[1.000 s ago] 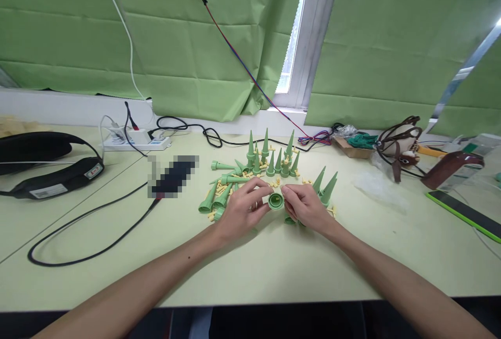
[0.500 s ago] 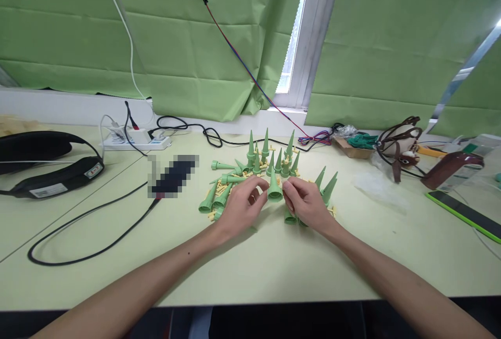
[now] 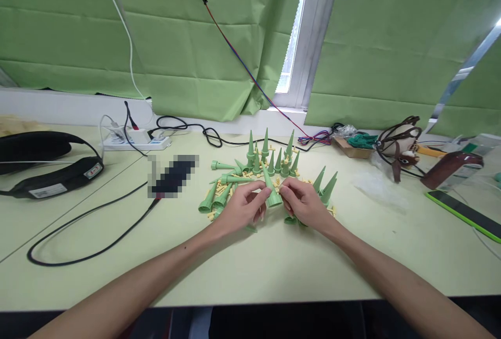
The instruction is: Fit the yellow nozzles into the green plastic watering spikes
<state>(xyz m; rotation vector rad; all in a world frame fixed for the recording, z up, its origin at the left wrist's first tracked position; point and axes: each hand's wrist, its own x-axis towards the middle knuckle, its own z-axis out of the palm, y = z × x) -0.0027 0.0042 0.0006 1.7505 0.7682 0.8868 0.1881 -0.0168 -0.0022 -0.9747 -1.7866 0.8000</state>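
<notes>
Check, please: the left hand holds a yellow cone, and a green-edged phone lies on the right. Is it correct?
Colour is wrong: in the head view, the left hand holds a green cone; the green-edged phone does lie on the right.

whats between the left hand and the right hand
In the head view, a tilted green cone lies between them, gripped by the left hand; whether the right hand touches it is unclear.
</notes>
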